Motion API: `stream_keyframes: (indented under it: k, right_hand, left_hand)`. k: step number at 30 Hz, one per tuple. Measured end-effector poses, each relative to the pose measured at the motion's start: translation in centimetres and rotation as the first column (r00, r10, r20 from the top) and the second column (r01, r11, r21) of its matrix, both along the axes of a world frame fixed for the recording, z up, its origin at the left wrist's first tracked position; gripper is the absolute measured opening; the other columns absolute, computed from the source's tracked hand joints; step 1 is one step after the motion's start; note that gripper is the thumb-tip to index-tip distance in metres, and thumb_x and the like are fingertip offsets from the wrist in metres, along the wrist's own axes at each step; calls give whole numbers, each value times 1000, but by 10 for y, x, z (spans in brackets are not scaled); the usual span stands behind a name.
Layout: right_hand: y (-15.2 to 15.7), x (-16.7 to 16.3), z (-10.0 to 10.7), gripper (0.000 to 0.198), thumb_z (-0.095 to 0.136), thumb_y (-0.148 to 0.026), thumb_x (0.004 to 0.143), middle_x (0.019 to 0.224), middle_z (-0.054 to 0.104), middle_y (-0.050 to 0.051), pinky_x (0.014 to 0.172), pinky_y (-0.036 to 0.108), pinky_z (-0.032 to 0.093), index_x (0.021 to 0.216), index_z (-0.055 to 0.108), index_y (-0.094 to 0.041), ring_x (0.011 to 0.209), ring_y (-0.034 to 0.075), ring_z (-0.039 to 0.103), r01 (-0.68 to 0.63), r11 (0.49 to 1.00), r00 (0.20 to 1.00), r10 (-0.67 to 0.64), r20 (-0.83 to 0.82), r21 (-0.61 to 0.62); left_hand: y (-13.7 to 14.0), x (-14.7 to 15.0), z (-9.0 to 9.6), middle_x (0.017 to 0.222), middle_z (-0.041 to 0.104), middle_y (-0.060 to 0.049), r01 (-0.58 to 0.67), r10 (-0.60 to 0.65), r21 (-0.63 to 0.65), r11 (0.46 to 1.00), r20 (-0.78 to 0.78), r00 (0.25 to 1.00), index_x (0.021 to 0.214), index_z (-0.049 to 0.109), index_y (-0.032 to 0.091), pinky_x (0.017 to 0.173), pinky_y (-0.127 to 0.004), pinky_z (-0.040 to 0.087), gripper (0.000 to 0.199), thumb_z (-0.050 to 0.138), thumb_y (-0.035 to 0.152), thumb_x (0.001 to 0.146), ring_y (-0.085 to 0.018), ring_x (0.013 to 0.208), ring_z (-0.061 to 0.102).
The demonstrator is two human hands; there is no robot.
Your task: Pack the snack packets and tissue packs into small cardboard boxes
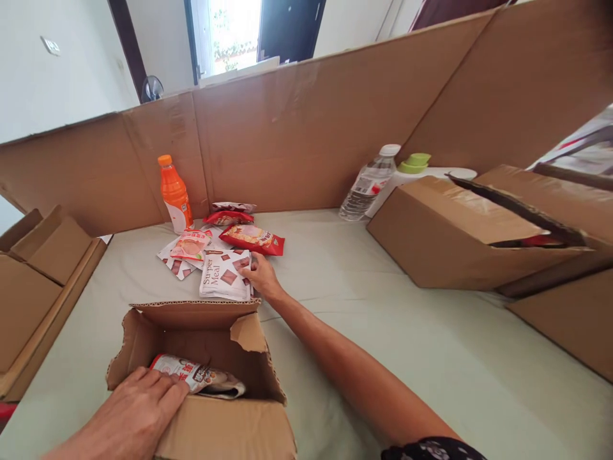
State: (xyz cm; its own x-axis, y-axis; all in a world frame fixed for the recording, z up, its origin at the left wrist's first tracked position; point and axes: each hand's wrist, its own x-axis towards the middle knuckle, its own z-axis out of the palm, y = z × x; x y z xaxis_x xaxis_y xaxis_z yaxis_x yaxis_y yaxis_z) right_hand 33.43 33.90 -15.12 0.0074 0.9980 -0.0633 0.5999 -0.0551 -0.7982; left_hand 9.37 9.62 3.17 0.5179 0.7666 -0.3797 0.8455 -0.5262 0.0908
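My right hand (261, 275) is closed on the right edge of a white "Super Meal" pouch (224, 276), with the thumb hidden. This pouch stands beyond the back wall of an open cardboard box (191, 313). Inside the box lies a white and red snack packet (205, 378). My left hand (143, 402) reaches over the box's near left edge, its fingers curled over the packet's left end; the fingertips are partly hidden. Behind the pouch lie a pink and white packet (190, 246), a red packet (253, 239) and another red packet (230, 218).
An orange drink bottle (175, 195) stands at the back left. A water bottle (368, 185) leans at the back right beside a green-capped white bottle (414, 165). Cardboard boxes flank the table, a brown one (445, 236) right and another (43, 268) left. A tall cardboard wall (287, 134) runs behind.
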Motion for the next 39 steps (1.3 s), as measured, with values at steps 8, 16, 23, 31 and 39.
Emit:
stream_keyframes:
  k: [8,16,23,31,39]
  right_hand:
    - [-14,40,5,28,64,-38,101,104,69,5,70,31,60,117,65,-15,81,15,67,94,994,992,-88,-90,59]
    - [-59,64,82,22,47,-33,96,79,66,3,71,33,51,96,63,-19,73,20,61,186,921,983,-174,-63,344]
    - [-156,50,183,12,61,-35,94,78,64,1,62,31,46,93,63,-23,64,17,58,146,373,986,-131,-104,916]
    - [-179,-9,166,31,43,-4,92,84,77,4,62,24,44,102,67,-20,70,16,69,-773,460,634,537,556,437]
    - [-156,-47,144,35,49,-1,90,102,78,8,69,25,42,115,67,-17,84,18,70,-854,516,439,780,445,-63]
  left_hand:
    - [-4,-6,-12,119,76,-10,0,-10,73,997,137,990,132,62,23,103,-44,52,64,53,5,71,-29,112,70]
    - [-5,-6,-19,115,75,-11,18,-40,141,990,158,987,125,63,20,102,-45,51,56,51,1,73,-29,108,70]
    - [-10,2,-23,114,73,-16,-2,-12,158,987,89,996,114,65,15,96,-46,52,45,51,1,74,-32,108,68]
    - [-16,4,-31,106,72,-17,-22,6,201,979,76,997,112,66,12,91,-51,56,38,60,8,74,-36,100,68]
    - [-21,-6,-44,158,40,-26,-76,-46,416,906,276,960,110,65,10,121,-59,35,47,63,7,63,-44,147,35]
